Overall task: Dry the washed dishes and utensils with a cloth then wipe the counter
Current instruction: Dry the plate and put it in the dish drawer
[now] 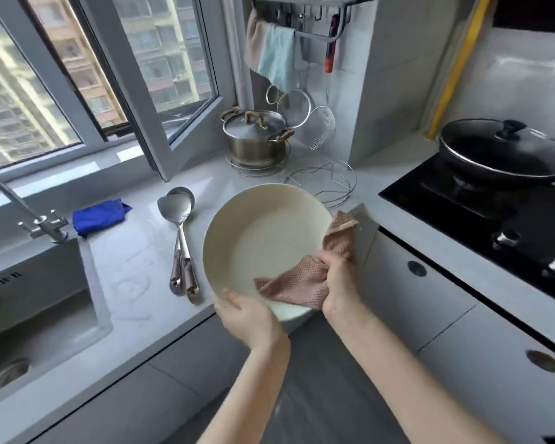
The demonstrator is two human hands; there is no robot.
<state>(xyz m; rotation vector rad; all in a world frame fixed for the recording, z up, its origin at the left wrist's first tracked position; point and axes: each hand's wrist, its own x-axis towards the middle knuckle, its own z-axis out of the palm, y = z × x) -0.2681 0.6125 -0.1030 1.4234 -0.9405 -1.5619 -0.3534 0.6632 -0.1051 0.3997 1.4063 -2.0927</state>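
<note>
A large cream bowl (pixel 263 238) is tilted up above the counter edge, its inside facing me. My left hand (pixel 249 318) grips its lower rim from below. My right hand (pixel 340 283) holds a pink waffle cloth (pixel 302 283) pressed over the bowl's right rim; part of the cloth hangs inside the bowl and part sticks up behind the rim. Two steel utensils lie side by side on the white counter (pixel 132 261) to the left of the bowl: a ladle (pixel 181 200) and a spatula (pixel 170 213), both with brown handles.
A blue cloth (pixel 98 216) lies near the tap (pixel 42 225), beside the sink (pixel 39 315). A lidded steel pot (pixel 257 139) and a wire rack (pixel 327 184) stand at the back corner. A lidded black wok (pixel 503 152) sits on the hob at right. Cloths hang from a wall rail (pixel 276 56).
</note>
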